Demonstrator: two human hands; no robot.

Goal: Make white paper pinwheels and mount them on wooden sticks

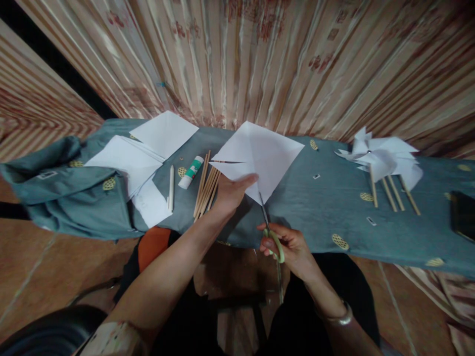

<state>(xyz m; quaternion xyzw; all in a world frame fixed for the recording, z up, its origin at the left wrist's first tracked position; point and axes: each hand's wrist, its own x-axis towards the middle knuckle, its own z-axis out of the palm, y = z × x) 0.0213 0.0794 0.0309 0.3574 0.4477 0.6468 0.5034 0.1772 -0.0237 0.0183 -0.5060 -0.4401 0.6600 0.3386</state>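
A square sheet of white paper (274, 153) with crease lines is held up corner-on over the cloth. One slit runs inward from its left corner. My left hand (233, 190) grips its lower left edge, thumb on top and the other fingers hidden beneath. Looped through the light green handles of a pair of scissors (276, 243), my right hand (291, 247) holds them below the paper. Their blades point up and meet the sheet's near corner. Under and beside my left hand lie several thin wooden sticks (204, 190).
A glue stick (191, 172), a white pencil-like stick (171, 188) and stacked white paper (126, 160) lie to the left. Several paper pinwheels (386, 153) on sticks rest at the right, near a dark object (462, 215) at the edge. A curtain (230, 64) hangs behind the grey-green cloth (326, 198).
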